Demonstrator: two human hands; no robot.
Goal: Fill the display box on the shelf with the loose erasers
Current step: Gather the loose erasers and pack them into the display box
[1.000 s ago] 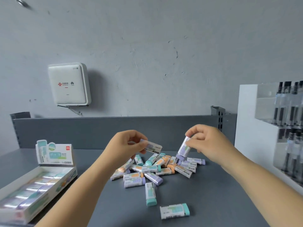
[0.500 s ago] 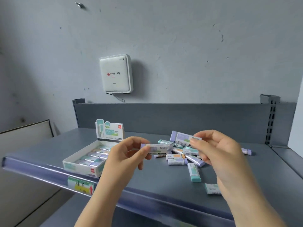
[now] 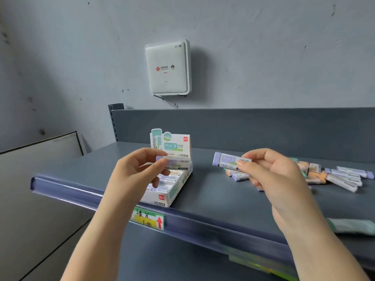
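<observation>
While the left hand [image 3: 140, 169] pinches a purple-sleeved eraser [image 3: 174, 162] between thumb and fingertips, it holds it directly above the open display box [image 3: 166, 191], which sits on the grey shelf [image 3: 213, 199] near its front edge with its printed header card upright at the back. Rows of erasers already lie inside the box. Off to the right, the right hand [image 3: 272, 175] grips a second purple eraser [image 3: 227, 160] lengthwise, raised above the shelf and well apart from the box. Behind that hand, the loose erasers [image 3: 334, 175], orange and purple, lie in a heap on the shelf. A price label [image 3: 149, 219] with a red arrow is on the shelf's front rail below the box.
</observation>
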